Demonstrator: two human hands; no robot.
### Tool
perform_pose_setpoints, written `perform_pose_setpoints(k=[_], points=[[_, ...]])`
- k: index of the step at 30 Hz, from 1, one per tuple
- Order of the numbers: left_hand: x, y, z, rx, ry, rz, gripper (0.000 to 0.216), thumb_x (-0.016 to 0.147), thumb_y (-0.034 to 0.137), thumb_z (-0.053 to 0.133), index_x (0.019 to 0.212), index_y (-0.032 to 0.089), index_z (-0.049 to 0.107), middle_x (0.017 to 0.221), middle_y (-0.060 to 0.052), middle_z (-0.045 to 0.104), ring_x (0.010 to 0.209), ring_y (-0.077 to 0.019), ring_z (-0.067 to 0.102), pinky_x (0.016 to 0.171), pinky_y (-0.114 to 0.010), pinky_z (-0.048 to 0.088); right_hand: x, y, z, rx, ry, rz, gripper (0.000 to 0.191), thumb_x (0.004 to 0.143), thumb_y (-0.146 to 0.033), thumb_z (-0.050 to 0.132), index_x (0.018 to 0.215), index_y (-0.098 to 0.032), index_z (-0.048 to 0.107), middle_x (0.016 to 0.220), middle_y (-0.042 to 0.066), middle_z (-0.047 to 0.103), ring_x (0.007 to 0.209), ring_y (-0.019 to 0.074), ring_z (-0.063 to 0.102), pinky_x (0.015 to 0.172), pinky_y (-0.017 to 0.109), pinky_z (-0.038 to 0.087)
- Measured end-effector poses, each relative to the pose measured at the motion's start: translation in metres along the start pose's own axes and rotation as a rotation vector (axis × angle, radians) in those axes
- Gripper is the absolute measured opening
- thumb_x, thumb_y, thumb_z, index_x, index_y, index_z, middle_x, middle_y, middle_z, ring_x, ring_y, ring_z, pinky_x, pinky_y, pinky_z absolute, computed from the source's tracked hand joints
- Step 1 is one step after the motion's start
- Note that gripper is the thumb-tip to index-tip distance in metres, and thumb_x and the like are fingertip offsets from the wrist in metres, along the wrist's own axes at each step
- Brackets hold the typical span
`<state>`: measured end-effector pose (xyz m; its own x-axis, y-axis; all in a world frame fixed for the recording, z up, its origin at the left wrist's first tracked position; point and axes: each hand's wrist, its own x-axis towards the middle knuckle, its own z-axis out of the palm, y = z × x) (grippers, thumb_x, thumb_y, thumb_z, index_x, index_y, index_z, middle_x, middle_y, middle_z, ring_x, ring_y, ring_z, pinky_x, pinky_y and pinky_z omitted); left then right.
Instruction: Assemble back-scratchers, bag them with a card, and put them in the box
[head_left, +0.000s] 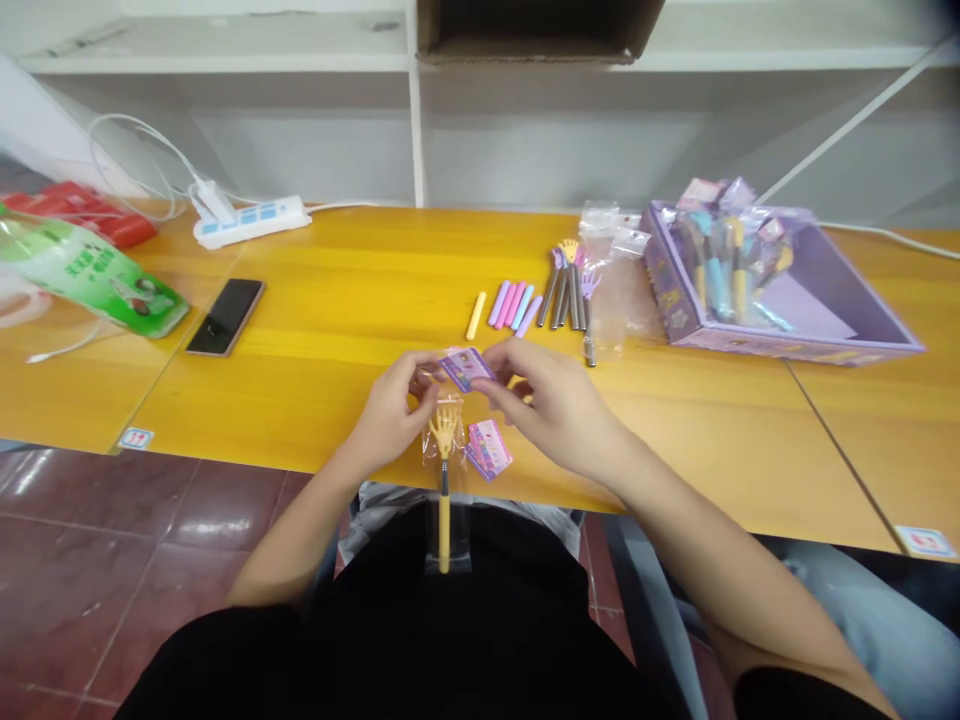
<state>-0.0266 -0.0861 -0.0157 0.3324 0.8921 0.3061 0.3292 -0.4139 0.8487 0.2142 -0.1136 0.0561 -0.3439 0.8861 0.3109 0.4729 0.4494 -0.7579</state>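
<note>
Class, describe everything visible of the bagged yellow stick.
The stick has a yellow head like a spread hand, a dark, metallic-looking shaft and a yellow handle. It sits straight in a clear, plastic-looking bag, head over the table, handle past the near edge. The bag's top is beside the left hand; whether it is gripped is unclear.

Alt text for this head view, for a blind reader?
A right hand holds a small purple printed card near the top of a clear plastic bag containing a yellow hand-shaped scratcher, the left hand alongside. An open purple rectangular box stands farther right.
</note>
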Motion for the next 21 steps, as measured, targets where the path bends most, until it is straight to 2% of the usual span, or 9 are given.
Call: perform_pose_setpoints(k=[3, 8, 11, 15, 21], points=[[0.0, -0.002, 0.0, -0.097, -0.001, -0.033, 0.032, 0.103, 0.022, 0.063, 0.135, 0.024, 0.062, 0.114, -0.007, 0.074, 0.099, -0.0194, 0.073, 0.091, -0.035, 0.06, 0.022, 0.017, 0.015, 0.016, 0.035, -0.061, 0.009, 0.107, -0.03, 0.066, 0.112, -0.022, 0.066, 0.097, 0.003, 0.074, 0.086, 0.0172, 0.069, 0.076, 0.032, 0.055], [0.0, -0.001, 0.0, -0.271, -0.055, -0.032, 0.034, 0.105, 0.031, 0.067, 0.138, 0.025, 0.06, 0.126, -0.009, 0.072, 0.112, -0.0208, 0.074, 0.099, -0.036, 0.061, 0.027, 0.047, 0.03, 0.134, 0.121, -0.066, 0.028, 0.106, -0.036, 0.07, 0.129, -0.023, 0.061, 0.094, 0.001, 0.071, 0.082, 0.0166, 0.069, 0.068, 0.03, 0.055], [-0.001, 0.002, -0.001, -0.294, -0.077, -0.043, 0.037, 0.105, 0.035, 0.07, 0.139, 0.025, 0.059, 0.133, -0.012, 0.071, 0.122, -0.0231, 0.073, 0.107, -0.04, 0.06, 0.024, 0.054, 0.031, 0.109, 0.131, -0.056, 0.029, 0.106, -0.038, 0.069, 0.13, -0.023, 0.06, 0.097, 0.002, 0.072, 0.083, 0.0171, 0.069, 0.068, 0.031, 0.056], [-0.001, 0.004, -0.002, -0.302, -0.095, -0.049, 0.044, 0.104, 0.038, 0.071, 0.143, 0.025, 0.056, 0.14, -0.014, 0.069, 0.124, -0.0239, 0.073, 0.11, -0.042, 0.06, 0.022, 0.06, 0.029, 0.047, 0.109, -0.098, 0.03, 0.107, -0.038, 0.068, 0.131, -0.022, 0.06, 0.1, 0.004, 0.073, 0.084, 0.0172, 0.069, 0.073, 0.032, 0.057], [-0.002, 0.0, -0.002, -0.275, -0.119, -0.028, 0.049, 0.103, 0.038, 0.072, 0.147, 0.025, 0.052, 0.143, -0.016, 0.068, 0.116, -0.0228, 0.075, 0.105, -0.042, 0.063, 0.022, 0.064, 0.027, -0.048, 0.117, -0.181, 0.028, 0.109, -0.035, 0.067, 0.131, -0.019, 0.062, 0.102, 0.005, 0.074, 0.08, 0.016, 0.068, 0.075, 0.033, 0.055]])
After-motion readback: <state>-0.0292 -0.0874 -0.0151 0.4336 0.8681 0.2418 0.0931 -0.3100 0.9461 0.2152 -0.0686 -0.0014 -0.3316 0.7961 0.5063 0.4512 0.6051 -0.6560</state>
